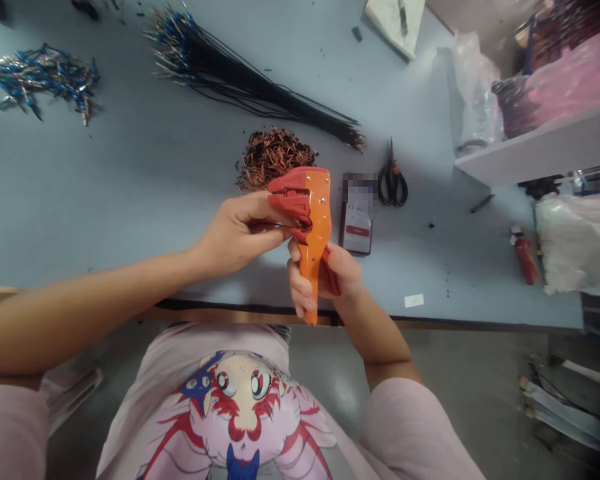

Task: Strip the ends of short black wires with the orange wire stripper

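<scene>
My right hand (344, 270) is wrapped around the handles of an orange and red wire stripper (321, 217), which stands upright over the table's front part. At the stripper's red jaws, on their left side, my left hand (233, 230) has thumb and fingers pinched together. What lies between those fingertips is hidden or too small to make out. Just behind the tool's head sits a heap of short copper-coloured wire pieces (275, 155). A long bundle of black wires (270, 93) with blue and metallic ends stretches across the table beyond it.
A pile of blue and silver terminals (45, 77) lies far left. Right of the stripper are a phone (357, 217), black-handled scissors (393, 183) and a white label (414, 301). A shelf (535, 143) with plastic bags and a red lighter-like object (525, 257) border the right side.
</scene>
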### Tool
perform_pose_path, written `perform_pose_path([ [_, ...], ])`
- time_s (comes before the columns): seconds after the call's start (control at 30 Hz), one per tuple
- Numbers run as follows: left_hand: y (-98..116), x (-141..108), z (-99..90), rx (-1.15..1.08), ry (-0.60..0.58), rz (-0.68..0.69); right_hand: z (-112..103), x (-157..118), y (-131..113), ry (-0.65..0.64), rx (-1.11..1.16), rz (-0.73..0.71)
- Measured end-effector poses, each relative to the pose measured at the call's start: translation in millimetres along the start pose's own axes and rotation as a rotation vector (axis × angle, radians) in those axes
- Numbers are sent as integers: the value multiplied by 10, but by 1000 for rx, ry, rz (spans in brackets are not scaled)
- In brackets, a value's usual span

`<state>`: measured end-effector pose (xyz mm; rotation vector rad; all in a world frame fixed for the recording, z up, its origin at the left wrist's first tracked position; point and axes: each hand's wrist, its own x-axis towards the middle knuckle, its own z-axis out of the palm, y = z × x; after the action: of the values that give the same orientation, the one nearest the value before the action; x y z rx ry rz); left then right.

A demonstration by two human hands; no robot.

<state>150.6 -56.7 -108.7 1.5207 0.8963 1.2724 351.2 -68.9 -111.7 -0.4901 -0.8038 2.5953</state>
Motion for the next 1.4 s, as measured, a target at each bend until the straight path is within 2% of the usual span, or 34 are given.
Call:
perform_pose_path([
  [0.13,-9,-1,1,22,16,10,52,0,-29,18,-31,-24],
  [0.3,-5,-3,15,14,17,-22,134,-7,-47,109,-61,-21],
  [0.43,-6,17,-8,54,25,-43,112,0,-75,119,-84,-31],
  [0.53,-65,68,-105,278,11,-73,81,6,-155,198,-122,-18],
  [0.7,-197,173,-345,868,11,-54,89,6,-333,468,-155,-91],
  [0.8,-209,197,-418,1011,3,-77,98,8,-377,549,-148,-73],
  [0.97,-180,193,-392,998,38,-37,96,14,-366,580,-148,-67],
  [1.17,-108,180,-314,739,46,18,96,40,-373,475,48,96],
  [1.3,-95,144,-265,632,-40,62,82,66,-334,469,54,98],
  [1.4,-119,122,-238,651,-75,93,74,64,-299,443,31,73],
])
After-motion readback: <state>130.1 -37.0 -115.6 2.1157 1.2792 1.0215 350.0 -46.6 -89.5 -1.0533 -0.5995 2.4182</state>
